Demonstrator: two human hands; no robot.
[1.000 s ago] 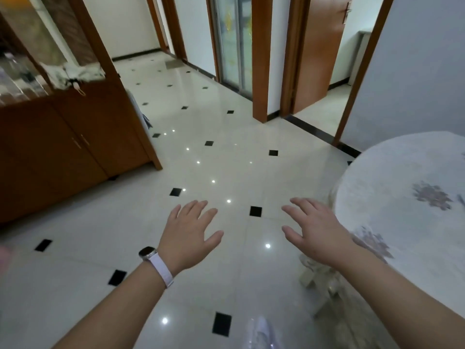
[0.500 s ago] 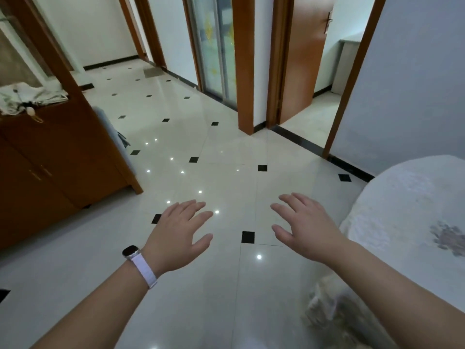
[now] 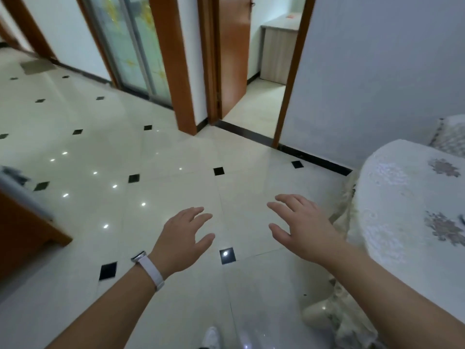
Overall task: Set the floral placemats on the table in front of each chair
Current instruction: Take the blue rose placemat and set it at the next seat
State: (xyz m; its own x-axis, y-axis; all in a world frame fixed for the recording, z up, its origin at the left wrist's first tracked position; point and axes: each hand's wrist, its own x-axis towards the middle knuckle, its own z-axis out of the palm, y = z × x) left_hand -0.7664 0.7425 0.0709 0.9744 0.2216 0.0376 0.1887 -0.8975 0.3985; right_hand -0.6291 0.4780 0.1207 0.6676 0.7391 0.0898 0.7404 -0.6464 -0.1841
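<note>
My left hand (image 3: 185, 238) and my right hand (image 3: 302, 226) hover palm-down over the floor, fingers spread, both holding nothing. A white band sits on my left wrist. At the right stands the round table (image 3: 392, 197), covered with a white lace cloth printed with purple flowers; my right hand is just left of its edge, not touching it. No separate floral placemat and no chair can be made out.
A glossy cream tile floor (image 3: 176, 152) with small black diamonds lies ahead. A wooden cabinet corner (image 3: 22, 230) juts in at the left. An open doorway (image 3: 256, 102) and a sliding glass door (image 3: 130, 44) are beyond. The tablecloth hem (image 3: 344, 318) drapes to the floor.
The view has swung to the right: the cabinet slid out to the left edge and the doorway came to the centre. Both hands stayed open and spread in front of me.
</note>
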